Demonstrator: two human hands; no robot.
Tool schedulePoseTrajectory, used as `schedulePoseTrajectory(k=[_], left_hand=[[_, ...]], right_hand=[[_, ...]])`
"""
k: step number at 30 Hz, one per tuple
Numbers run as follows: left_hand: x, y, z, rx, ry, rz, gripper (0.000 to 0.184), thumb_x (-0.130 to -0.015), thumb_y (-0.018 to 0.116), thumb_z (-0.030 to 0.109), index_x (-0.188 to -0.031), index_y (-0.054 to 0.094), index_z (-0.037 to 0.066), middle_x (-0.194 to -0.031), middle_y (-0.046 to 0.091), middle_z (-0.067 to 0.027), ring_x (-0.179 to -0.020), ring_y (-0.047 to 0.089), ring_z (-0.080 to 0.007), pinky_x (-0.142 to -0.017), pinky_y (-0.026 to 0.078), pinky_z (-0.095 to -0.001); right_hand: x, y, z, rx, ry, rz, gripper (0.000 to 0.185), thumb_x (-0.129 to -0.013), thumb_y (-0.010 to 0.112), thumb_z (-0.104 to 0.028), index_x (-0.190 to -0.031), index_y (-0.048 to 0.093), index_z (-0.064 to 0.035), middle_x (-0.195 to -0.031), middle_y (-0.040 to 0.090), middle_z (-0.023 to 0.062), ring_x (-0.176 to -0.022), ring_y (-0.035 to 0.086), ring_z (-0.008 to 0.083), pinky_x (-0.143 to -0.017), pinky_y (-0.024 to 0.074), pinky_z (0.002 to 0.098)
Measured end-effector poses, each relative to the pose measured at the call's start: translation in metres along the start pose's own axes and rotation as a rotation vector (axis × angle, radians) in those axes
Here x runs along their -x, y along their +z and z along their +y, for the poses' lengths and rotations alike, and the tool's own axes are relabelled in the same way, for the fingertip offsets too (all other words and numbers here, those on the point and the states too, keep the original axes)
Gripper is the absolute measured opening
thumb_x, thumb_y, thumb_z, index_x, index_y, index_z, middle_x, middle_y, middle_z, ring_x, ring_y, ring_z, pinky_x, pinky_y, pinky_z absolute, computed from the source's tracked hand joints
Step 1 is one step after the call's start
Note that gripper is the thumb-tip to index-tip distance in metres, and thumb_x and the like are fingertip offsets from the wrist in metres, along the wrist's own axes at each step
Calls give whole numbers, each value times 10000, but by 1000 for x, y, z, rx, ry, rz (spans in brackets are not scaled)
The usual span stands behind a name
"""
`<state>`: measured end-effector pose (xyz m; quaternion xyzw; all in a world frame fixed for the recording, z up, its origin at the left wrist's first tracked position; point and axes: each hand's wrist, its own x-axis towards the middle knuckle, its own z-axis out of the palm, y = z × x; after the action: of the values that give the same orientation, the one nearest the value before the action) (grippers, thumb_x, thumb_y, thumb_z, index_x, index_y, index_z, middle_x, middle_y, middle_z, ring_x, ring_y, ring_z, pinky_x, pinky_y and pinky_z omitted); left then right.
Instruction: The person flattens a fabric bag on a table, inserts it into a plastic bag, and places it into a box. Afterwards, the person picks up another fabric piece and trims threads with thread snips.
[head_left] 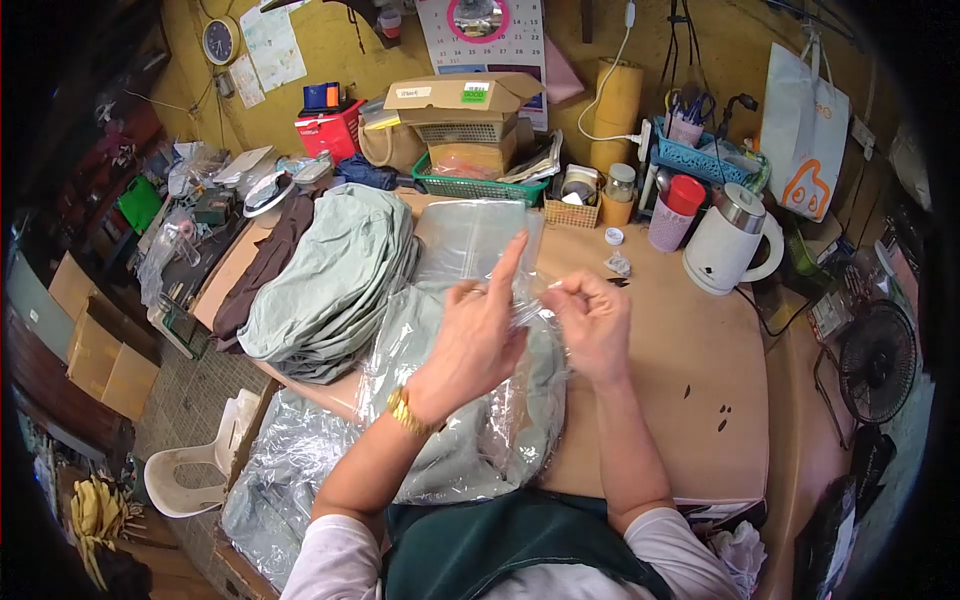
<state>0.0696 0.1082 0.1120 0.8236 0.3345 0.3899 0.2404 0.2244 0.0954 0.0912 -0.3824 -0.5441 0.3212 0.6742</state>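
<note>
A clear plastic bag (420, 440) with pale grey-green cloth in it lies on the table in front of me. Over its upper end is my left hand (478, 335), index finger stretched out and the other fingers partly curled, a gold band at the wrist. My right hand (592, 318) pinches the edge of clear plastic beside it. Flat clear bags (470, 235) lie just beyond my hands. To the left rests a stack of folded grey-green cloth (335, 265), with dark brown cloth (265, 265) along its left side.
A white kettle (722, 245), a pink cup (670, 225) and jars stand at the back right. Behind the bags is a green basket (480, 185) under a cardboard box (462, 95). More bagged cloth (285, 480) lies lower left, near a white chair (205, 460). A fan (877, 360) is at right.
</note>
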Motion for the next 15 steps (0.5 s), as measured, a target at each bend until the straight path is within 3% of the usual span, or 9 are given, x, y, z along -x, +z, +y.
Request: schedulePoseTrajectory(k=[2,4,7,9,11,12,13,14,15], left_hand=[[9,-7,1,-411,166,10,916,-717,606,-61,-1484,114,34,-695,495,-66,-689,555,-279,-793,415,-386],[12,-1,-3,-356,104,-19,879,-716,622,-45,-1456,151,20,-713,508,-74,-717,557,-280,-827,388,-396],[12,5,-3,-249,43,12,770,-716,646,-25,-1372,244,6,-756,516,-77,-769,556,-281,-877,355,-422],[16,8,-4,-190,38,48,697,-716,653,-21,-1317,301,7,-781,512,-71,-795,552,-281,-895,351,-437],[22,12,-9,-311,189,103,525,-738,662,-1,-1187,393,40,-881,530,-67,-858,542,-264,-960,324,-470],[25,13,-7,-309,189,101,525,-738,662,-1,-1187,393,40,-881,530,-67,-858,542,-264,-960,324,-470],[29,12,-5,-342,161,63,420,-727,658,-7,-1083,451,76,-906,520,-68,-881,537,-257,-990,304,-486],[31,11,-3,-375,130,25,326,-716,655,-13,-979,510,113,-931,511,-68,-905,533,-250,-1020,285,-503],[32,11,-2,-373,127,25,326,-716,655,-13,-979,510,113,-931,511,-68,-905,533,-250,-1020,285,-503]], right_hand=[[-8,-14,19,125,-46,41,61,-840,672,37,-857,617,16,-676,568,-30,-587,472,12,-516,383,200],[-3,-9,15,249,-83,81,74,-845,652,50,-902,617,18,-704,612,-6,-594,530,33,-528,423,216],[10,9,-2,424,-509,278,176,-855,619,56,-1023,597,9,-736,647,57,-597,621,149,-549,483,298],[10,12,-3,578,-714,32,257,-864,582,57,-1113,573,-8,-768,649,110,-610,634,285,-573,497,389],[7,3,2,664,-594,21,176,-895,572,-5,-1069,569,-35,-720,632,143,-606,623,340,-552,480,423],[1,-2,1,733,-463,-30,134,-910,559,-30,-1043,556,-48,-684,621,149,-596,622,350,-538,471,434],[-3,-3,0,797,-330,-76,93,-926,546,-55,-1018,544,-61,-648,611,156,-587,621,360,-524,462,445],[-2,-2,2,796,-327,-74,93,-926,546,-55,-1018,544,-61,-648,611,156,-587,621,360,-524,462,445],[-2,-1,7,795,-349,-69,71,-950,519,-86,-1015,541,-68,-650,618,146,-601,633,348,-519,458,436]])
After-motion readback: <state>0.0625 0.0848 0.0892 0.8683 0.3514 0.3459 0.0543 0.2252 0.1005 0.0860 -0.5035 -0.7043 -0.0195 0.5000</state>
